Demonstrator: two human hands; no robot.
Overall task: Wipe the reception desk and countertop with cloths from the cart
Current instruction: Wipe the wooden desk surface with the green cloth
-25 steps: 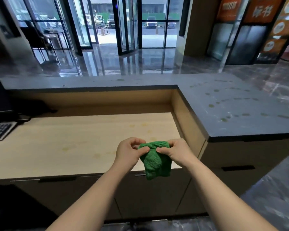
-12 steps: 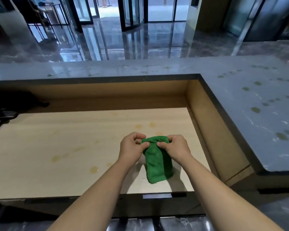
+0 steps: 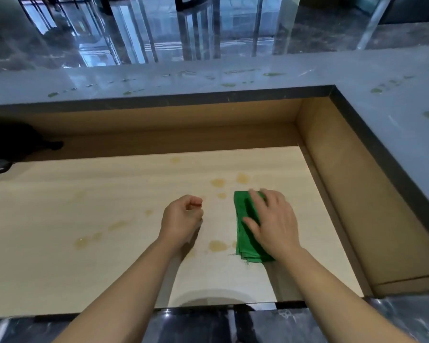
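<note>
The right hand (image 3: 274, 219) presses flat, fingers spread, on the folded green cloth (image 3: 242, 243), so it can rub the yellow spots (image 3: 217, 182) just beside it on the table (image 3: 84, 268). The left hand (image 3: 181, 219) is curled and empty, probably so it is not in the way.

The pale wooden desk (image 3: 84, 268) bears a folded green cloth (image 3: 240, 211) amid yellowish stains (image 3: 217, 245).

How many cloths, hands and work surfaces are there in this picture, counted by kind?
Cloths: 1, the green cloth
Hands: 2, the left hand and the right hand
Work surfaces: 2, the wooden desk and the grey countertop
Total: 5
</note>
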